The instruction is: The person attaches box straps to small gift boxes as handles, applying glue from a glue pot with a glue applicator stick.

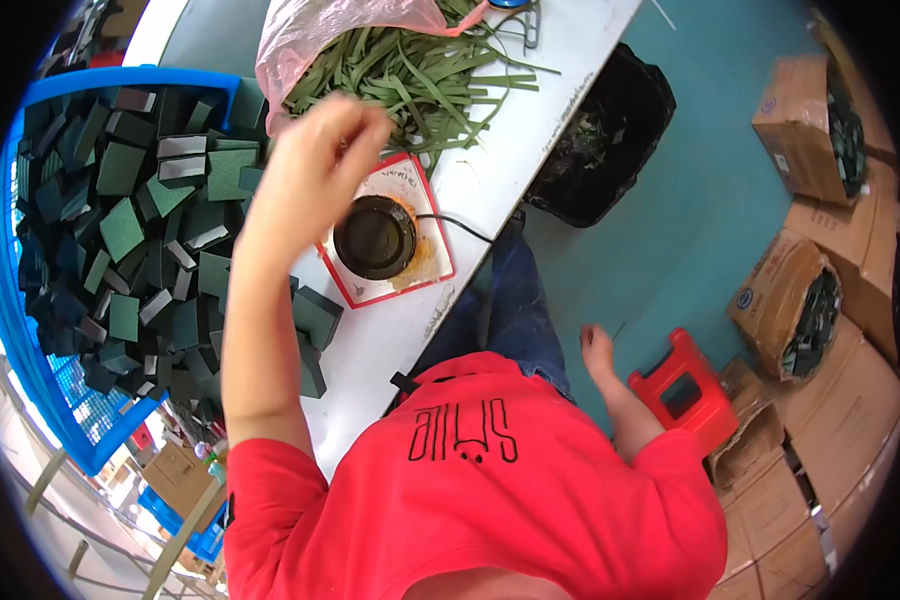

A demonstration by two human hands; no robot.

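Observation:
My left hand (332, 150), blurred by motion, is raised above the white table with its fingers curled closed. Whether anything is pinched in it I cannot make out. Beneath and beside it is a round black pot (375, 238) with dark contents, standing on a stained white board with a red edge (432, 262). A cable runs from the pot. Beyond the hand, a heap of green ribbon strips (410, 85) spills from a pink plastic bag (320, 35). My right hand (597, 352) hangs low beside my body, away from the table; its fingers are too foreshortened to read.
A blue crate (120, 72) full of dark green boxes (122, 230) stands at the left. Right of the table (515, 130) is a black bag-lined bin (610, 140). A red stool (685, 385) and open cardboard cartons (805, 135) are on the right.

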